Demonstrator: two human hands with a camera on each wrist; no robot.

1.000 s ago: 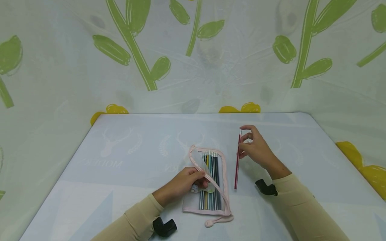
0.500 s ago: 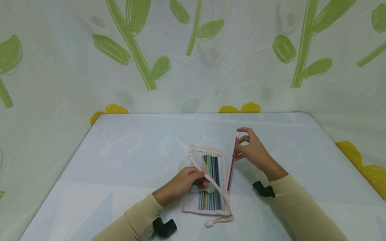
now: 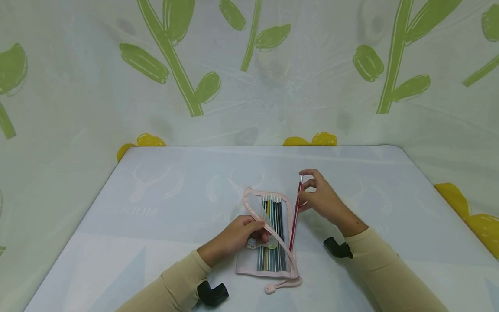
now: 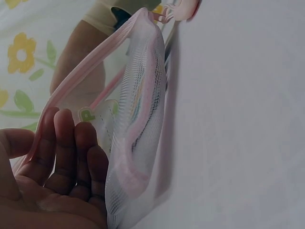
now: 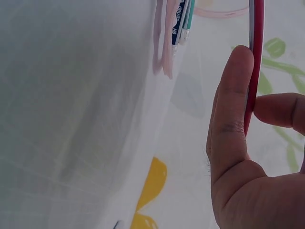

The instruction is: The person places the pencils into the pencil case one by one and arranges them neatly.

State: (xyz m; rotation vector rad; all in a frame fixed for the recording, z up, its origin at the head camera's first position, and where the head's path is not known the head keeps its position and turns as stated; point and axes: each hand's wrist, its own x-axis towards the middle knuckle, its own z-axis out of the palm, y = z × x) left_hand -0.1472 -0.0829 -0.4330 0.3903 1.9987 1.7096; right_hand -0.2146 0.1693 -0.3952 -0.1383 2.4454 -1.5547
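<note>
A mesh pencil case [image 3: 263, 274] with pink trim lies on the table, several pencils [image 3: 279, 216] side by side in it, eraser ends away from me. My left hand [image 3: 239, 236] pinches the pink zipper edge [image 4: 78, 71] and lifts it, so the mouth gapes. Between thumb and fingers my right hand [image 3: 323, 197] holds a red pencil [image 3: 295, 221] steeply tilted, its white end at the top near the index fingertip. The pencil's lower end is at the case's right side, just behind the raised zipper edge. In the right wrist view, thumb and fingers press the red pencil [image 5: 258, 52].
A pink zipper pull [image 3: 270, 289] trails off the near end of the case. The pale table [image 3: 187, 173] ends at a curtain [image 3: 296, 86] printed with green leaves. Black wrist mounts [image 3: 212, 294] stick out by both sleeves.
My right hand has moved left and slightly toward me, bringing the red pencil from beside the case to its mouth. My left hand has kept its hold on the zipper edge.
</note>
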